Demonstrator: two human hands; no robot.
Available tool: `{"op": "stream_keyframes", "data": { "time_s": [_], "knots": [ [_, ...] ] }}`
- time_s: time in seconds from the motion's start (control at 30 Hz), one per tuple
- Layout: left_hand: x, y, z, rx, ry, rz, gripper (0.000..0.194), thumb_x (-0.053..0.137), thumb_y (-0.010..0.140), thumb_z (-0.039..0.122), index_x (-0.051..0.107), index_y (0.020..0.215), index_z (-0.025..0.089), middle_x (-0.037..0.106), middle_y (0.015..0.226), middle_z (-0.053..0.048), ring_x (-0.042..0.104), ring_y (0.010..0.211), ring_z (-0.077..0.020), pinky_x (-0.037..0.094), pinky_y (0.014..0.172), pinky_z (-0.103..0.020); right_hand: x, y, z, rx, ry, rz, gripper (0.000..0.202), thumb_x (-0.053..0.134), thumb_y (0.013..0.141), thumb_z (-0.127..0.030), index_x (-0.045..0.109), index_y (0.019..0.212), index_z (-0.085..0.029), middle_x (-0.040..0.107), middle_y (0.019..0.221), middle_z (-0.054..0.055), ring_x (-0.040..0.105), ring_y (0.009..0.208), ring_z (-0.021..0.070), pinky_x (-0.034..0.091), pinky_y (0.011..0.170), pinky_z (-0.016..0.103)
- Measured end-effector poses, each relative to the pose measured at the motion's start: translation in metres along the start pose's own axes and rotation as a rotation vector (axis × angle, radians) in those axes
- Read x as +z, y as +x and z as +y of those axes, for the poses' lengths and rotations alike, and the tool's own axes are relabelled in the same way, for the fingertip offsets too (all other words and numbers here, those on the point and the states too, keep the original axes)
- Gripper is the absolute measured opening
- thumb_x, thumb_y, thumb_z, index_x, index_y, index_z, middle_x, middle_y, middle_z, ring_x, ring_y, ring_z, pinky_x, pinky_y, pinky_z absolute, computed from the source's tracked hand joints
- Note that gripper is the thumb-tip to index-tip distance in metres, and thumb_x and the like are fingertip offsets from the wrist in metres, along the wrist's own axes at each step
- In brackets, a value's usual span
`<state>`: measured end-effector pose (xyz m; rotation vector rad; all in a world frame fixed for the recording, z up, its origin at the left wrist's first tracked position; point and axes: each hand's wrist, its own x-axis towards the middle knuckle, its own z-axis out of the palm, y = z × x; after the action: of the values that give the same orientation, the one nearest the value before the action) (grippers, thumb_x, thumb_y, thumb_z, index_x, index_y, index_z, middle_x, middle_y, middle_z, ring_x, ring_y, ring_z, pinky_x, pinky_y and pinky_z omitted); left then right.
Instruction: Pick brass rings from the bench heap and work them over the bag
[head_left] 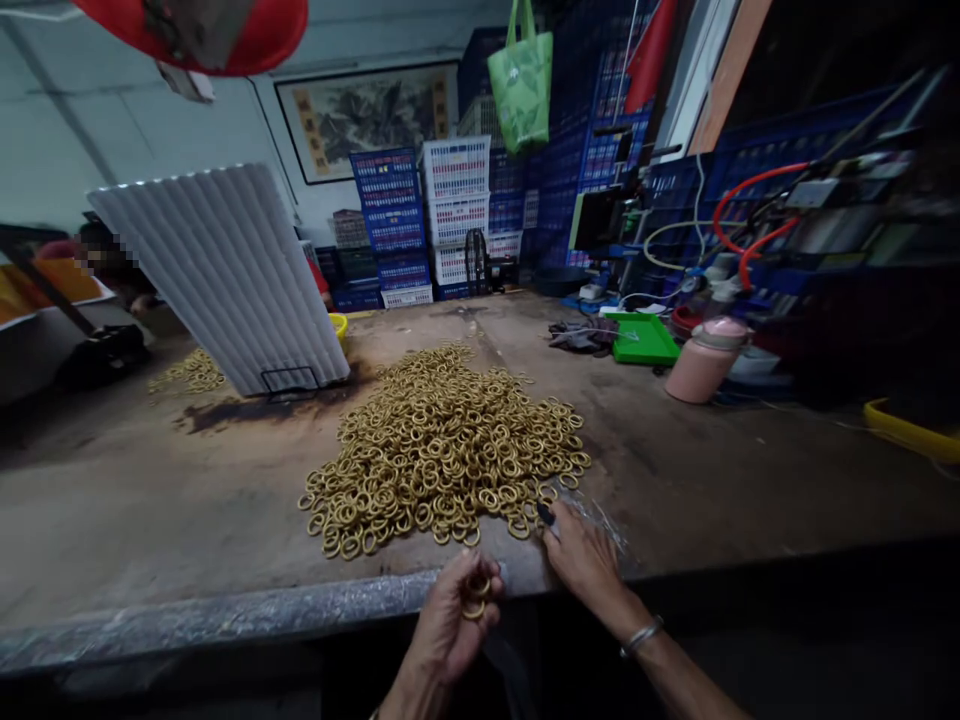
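Note:
A heap of brass-coloured rings [450, 450] lies on the table in front of me. Just off the table's front edge, my left hand [459, 615] is curled palm up around a few of these rings [474, 606]. My right hand [581, 555] rests low at the heap's near right corner, its fingers drawn together and pointing down at the table. A small black piece [545, 513] shows at its fingertips; whether it is worn or held I cannot make out. Several thin wire-like strands [604, 520] lie beside that hand. A metal bracelet [641, 637] circles the right wrist.
A ribbed white panel [225, 280] stands upright at the left, with more rings [191, 372] behind it. At the right are a green tray [643, 338], a pink bottle [705, 362] and machinery with red tubes [757, 215]. Stacked crates [457, 190] stand behind.

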<state>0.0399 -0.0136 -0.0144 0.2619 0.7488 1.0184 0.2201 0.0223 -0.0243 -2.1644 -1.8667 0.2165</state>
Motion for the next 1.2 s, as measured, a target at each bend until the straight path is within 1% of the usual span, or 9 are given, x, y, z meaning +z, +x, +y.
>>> {"op": "stream_keyframes", "data": {
  "time_s": [0.23,0.37,0.43,0.53,0.73,0.87,1.0,1.1,1.2],
  "knots": [
    [0.005,0.004,-0.002,0.267,0.491,0.035,0.032,0.059,0.071,0.045,0.052,0.078,0.015,0.049,0.06,0.002,0.046,0.048,-0.0073,0.03,0.035,-0.014,-0.004,-0.016,-0.021,-0.33,0.224,0.012,0.017,0.043,0.079,-0.018,0.052,0.094,-0.018,0.065,0.083,0.005,0.06,0.074,0.0177,0.039,0.063,0.026],
    [0.0,0.001,-0.001,0.301,0.688,0.038,0.033,0.052,0.075,0.048,0.051,0.072,0.015,0.043,0.05,0.005,0.036,0.04,-0.0049,0.028,0.036,-0.014,-0.006,-0.026,-0.039,-0.5,0.371,-0.008,0.016,0.045,0.076,-0.017,0.054,0.089,-0.018,0.063,0.085,0.006,0.058,0.076,0.017,0.038,0.066,0.025],
    [-0.002,0.0,0.0,0.313,0.73,0.056,0.033,0.051,0.076,0.048,0.049,0.068,0.015,0.04,0.047,0.007,0.033,0.038,-0.0045,0.027,0.037,-0.015,-0.006,-0.029,-0.046,-0.466,0.493,-0.033,0.013,0.044,0.078,-0.02,0.054,0.085,-0.018,0.061,0.078,0.004,0.056,0.07,0.0146,0.038,0.064,0.024],
    [-0.003,-0.004,0.0,0.388,0.767,0.113,0.03,0.051,0.076,0.045,0.049,0.067,0.016,0.04,0.048,0.007,0.034,0.04,-0.0054,0.027,0.039,-0.016,-0.006,-0.03,-0.052,-0.258,0.716,-0.112,0.014,0.045,0.079,-0.029,0.053,0.073,-0.018,0.055,0.062,-0.001,0.049,0.057,0.0106,0.036,0.055,0.02],
    [0.001,-0.011,0.001,0.596,0.883,0.098,0.022,0.051,0.078,0.036,0.058,0.072,0.016,0.049,0.057,0.004,0.04,0.051,-0.008,0.034,0.051,-0.019,0.0,-0.032,-0.056,0.025,1.111,-0.465,0.026,0.043,0.079,-0.042,0.047,0.068,-0.018,0.047,0.05,-0.006,0.031,0.036,0.0048,0.025,0.036,0.018],
    [-0.001,-0.013,0.003,0.437,0.83,0.071,0.026,0.051,0.077,0.041,0.057,0.074,0.016,0.046,0.056,0.005,0.038,0.046,-0.0065,0.031,0.045,-0.018,0.002,-0.03,-0.056,0.06,1.115,-0.476,0.024,0.047,0.076,-0.04,0.048,0.068,-0.018,0.047,0.05,-0.006,0.032,0.036,0.0047,0.024,0.036,0.017],
    [-0.002,-0.016,0.005,0.239,0.735,0.04,0.029,0.05,0.076,0.047,0.051,0.074,0.017,0.044,0.056,0.006,0.037,0.041,-0.0046,0.028,0.038,-0.016,-0.002,-0.026,-0.057,-0.042,1.001,-0.298,0.019,0.052,0.071,-0.032,0.05,0.061,-0.017,0.046,0.052,-0.005,0.039,0.047,0.0065,0.032,0.046,0.018],
    [0.001,-0.018,0.006,0.192,0.689,0.016,0.03,0.051,0.076,0.046,0.049,0.072,0.017,0.045,0.057,0.006,0.037,0.041,-0.0037,0.028,0.038,-0.014,-0.005,-0.023,-0.058,-0.137,0.921,-0.241,0.017,0.052,0.072,-0.03,0.054,0.063,-0.016,0.05,0.057,-0.004,0.044,0.055,0.0083,0.035,0.054,0.019],
    [0.001,-0.018,0.005,0.189,0.635,0.011,0.029,0.052,0.075,0.047,0.048,0.073,0.018,0.045,0.058,0.006,0.038,0.04,-0.0032,0.028,0.038,-0.014,-0.003,-0.023,-0.056,-0.134,0.866,-0.249,0.018,0.046,0.076,-0.029,0.053,0.065,-0.017,0.053,0.058,-0.002,0.047,0.055,0.0093,0.036,0.054,0.019]
  ]
}}
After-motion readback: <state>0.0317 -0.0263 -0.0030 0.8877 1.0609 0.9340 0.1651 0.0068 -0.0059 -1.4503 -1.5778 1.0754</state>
